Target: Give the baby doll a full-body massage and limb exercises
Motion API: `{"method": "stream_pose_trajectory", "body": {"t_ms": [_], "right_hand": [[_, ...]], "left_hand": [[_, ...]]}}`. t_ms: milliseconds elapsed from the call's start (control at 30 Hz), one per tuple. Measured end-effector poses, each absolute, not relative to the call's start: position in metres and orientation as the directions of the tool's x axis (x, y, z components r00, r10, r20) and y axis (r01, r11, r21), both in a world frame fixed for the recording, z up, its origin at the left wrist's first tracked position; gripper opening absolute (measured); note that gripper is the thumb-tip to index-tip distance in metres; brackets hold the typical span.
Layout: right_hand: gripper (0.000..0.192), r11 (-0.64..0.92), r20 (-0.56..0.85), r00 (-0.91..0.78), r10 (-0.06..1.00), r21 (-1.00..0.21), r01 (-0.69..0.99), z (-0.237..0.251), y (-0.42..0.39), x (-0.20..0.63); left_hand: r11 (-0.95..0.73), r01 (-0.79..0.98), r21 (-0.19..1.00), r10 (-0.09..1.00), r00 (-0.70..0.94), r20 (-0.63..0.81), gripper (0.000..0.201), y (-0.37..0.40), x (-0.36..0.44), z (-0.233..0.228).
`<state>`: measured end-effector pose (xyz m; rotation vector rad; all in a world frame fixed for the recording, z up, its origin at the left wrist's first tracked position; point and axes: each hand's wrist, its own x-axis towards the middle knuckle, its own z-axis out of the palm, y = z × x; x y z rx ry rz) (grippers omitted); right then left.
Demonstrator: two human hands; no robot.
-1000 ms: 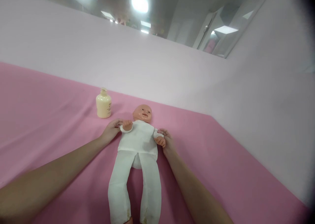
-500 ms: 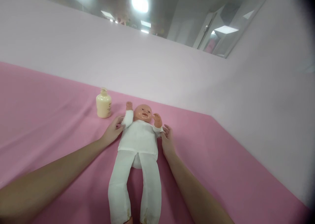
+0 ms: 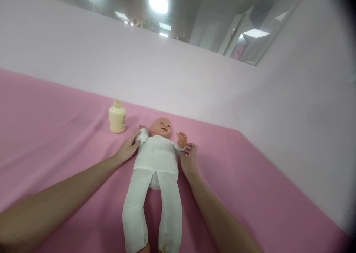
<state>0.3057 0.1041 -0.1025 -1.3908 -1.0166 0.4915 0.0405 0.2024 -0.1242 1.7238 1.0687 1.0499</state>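
Note:
A baby doll (image 3: pixel 156 154) in a white top and white trousers lies on its back, head toward the wall. My left hand (image 3: pixel 128 146) is closed on the white sleeve of the doll's arm at the left of the picture. At the other side, my right hand (image 3: pixel 190 157) pinches the cuff of the sleeve near the doll's raised hand. Both doll arms are bent upward beside its head. Its feet are cut off by the bottom edge of the view.
A cream pump bottle (image 3: pixel 117 117) stands left of the doll's head. Pink cloth (image 3: pixel 69 123) covers the surface, with soft folds at the left. A pale wall (image 3: pixel 167 75) rises behind, with a window (image 3: pixel 205 19) above it and another wall on the right.
The doll's arm at the left has tipped outward and lower under my left hand. Its other arm has shifted slightly right, along with my right hand's fingers.

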Motion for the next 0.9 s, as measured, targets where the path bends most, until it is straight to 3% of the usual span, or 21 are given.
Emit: {"method": "stream_pose_trajectory", "body": {"t_ms": [467,733,900], "right_hand": [[0.006,0.160,0.339,0.471,0.814,-0.911,0.380,-0.104,0.106,0.310],[0.029,0.156,0.317,0.482,0.817,-0.926,0.345,-0.104,0.106,0.312],[0.029,0.060,0.205,0.504,0.839,-0.956,0.288,-0.111,0.111,0.317]], "left_hand": [[-0.300,0.244,0.922,0.930,0.292,0.226,0.057,0.204,0.041,-0.125],[-0.286,0.251,0.925,0.934,0.290,0.210,0.058,0.203,0.041,-0.125],[-0.272,0.253,0.928,0.941,0.273,0.201,0.062,0.203,0.041,-0.126]]}}
